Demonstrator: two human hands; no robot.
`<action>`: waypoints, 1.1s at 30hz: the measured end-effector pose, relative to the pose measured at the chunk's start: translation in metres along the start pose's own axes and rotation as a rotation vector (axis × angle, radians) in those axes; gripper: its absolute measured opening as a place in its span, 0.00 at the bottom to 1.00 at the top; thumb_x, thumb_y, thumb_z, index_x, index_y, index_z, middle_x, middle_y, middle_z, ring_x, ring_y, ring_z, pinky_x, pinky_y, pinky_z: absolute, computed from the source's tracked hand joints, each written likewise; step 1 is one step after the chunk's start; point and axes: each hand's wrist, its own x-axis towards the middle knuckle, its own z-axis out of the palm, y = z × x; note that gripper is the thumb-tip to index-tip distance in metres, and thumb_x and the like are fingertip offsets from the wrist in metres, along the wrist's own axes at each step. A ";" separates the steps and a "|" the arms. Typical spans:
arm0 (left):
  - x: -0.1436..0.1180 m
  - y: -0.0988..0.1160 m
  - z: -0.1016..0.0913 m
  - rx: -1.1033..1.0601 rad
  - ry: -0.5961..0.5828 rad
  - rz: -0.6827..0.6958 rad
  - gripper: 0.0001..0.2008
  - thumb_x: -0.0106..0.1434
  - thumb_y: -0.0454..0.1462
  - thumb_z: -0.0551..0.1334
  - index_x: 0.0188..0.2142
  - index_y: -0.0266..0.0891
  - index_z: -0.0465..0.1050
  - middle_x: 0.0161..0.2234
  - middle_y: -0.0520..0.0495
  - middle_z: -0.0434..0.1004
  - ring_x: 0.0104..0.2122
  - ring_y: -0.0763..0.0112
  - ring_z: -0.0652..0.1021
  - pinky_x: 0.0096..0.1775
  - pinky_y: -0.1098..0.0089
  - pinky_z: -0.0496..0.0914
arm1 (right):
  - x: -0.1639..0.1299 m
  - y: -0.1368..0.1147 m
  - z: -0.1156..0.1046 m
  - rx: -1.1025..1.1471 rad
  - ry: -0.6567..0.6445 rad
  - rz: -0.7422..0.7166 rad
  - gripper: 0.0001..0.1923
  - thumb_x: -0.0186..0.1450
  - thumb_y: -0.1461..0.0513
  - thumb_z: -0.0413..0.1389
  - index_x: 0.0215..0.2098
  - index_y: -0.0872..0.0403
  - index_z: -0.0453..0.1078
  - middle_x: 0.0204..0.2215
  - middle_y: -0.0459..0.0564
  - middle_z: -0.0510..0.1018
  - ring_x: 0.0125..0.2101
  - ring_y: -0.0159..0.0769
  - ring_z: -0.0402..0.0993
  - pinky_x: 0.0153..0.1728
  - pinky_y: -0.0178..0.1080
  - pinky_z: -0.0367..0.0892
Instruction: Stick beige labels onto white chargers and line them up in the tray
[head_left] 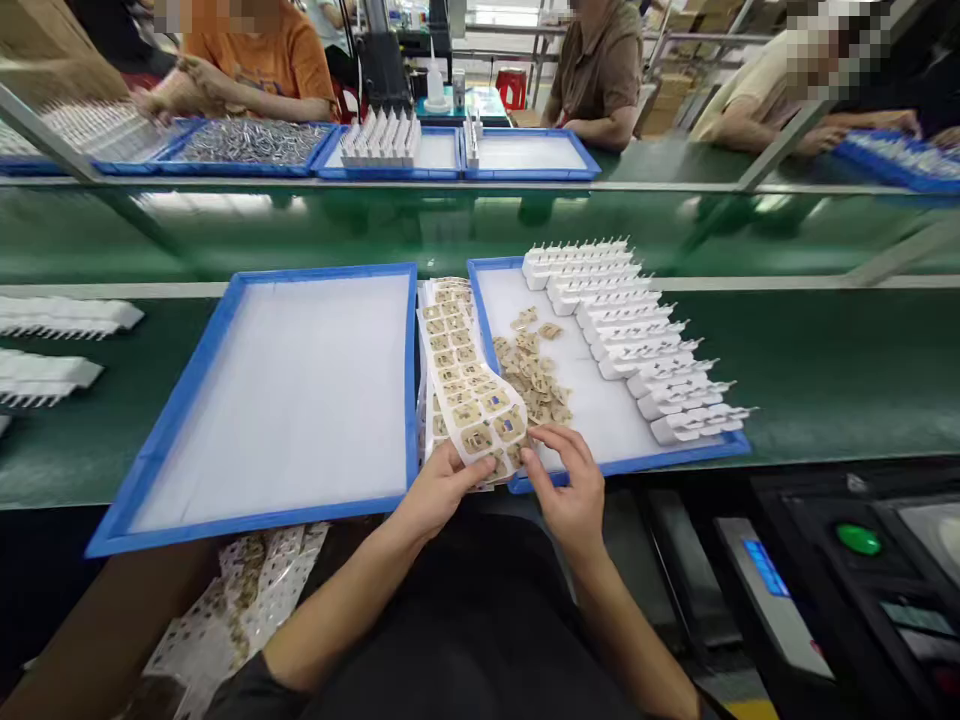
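Hands: two, the person's own, left hand (pixel 442 490) and right hand (pixel 574 490), both over the near edge of the desk (pixel 817 380).
Left grip: thumb and fingers pinching the near left corner of the sticker strip.
Right grip: thumb and forefinger pinching the near right corner of the same strip.
Sticker strip (pixel 459 380): one, thin white backing, curved along its length, bearing rows of tan rounded-square labels; it lies between the two near trays, its near end lifted at the desk's near edge.
Sheets beneath (pixel 439 425): more than one, flat, similarly printed; the exact number is hidden.
Near trays: two, shallow, with blue rims and smooth whitish floors; the left tray (pixel 285 400) is bare and juts past the desk's near edge.
Right tray (pixel 592 425): carries one loose heap and one row of blocks.
Tan pieces (pixel 534 378): dozens, small, flat, heaped along the tray's left side.
White blocks (pixel 634 335): around ten, glossy, long, pronged, overlapping along the tray's right side.
Pronged white strips (pixel 49 372): two plainly visible at the desk's left end.
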 end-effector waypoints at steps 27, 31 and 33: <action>0.011 0.002 -0.026 1.792 -0.040 0.555 0.22 0.75 0.38 0.48 0.64 0.43 0.67 0.66 0.41 0.68 0.64 0.52 0.70 0.62 0.44 0.66 | -0.010 0.012 -0.023 0.167 -0.170 -0.086 0.02 0.68 0.63 0.61 0.38 0.49 0.75 0.39 0.51 0.75 0.42 0.40 0.74 0.45 0.45 0.71; 0.015 0.025 -0.030 1.854 -0.081 0.629 0.20 0.74 0.39 0.50 0.58 0.40 0.73 0.59 0.39 0.75 0.59 0.50 0.73 0.58 0.47 0.69 | -0.023 0.031 -0.062 0.407 -0.022 0.069 0.03 0.67 0.64 0.62 0.37 0.48 0.74 0.39 0.49 0.74 0.40 0.38 0.74 0.44 0.43 0.70; 0.023 0.040 -0.015 1.866 -0.089 0.704 0.17 0.73 0.40 0.52 0.54 0.39 0.75 0.54 0.38 0.78 0.55 0.50 0.75 0.55 0.49 0.70 | -0.030 0.043 -0.082 0.406 0.028 0.104 0.04 0.67 0.65 0.61 0.37 0.48 0.74 0.37 0.49 0.74 0.39 0.38 0.73 0.43 0.42 0.70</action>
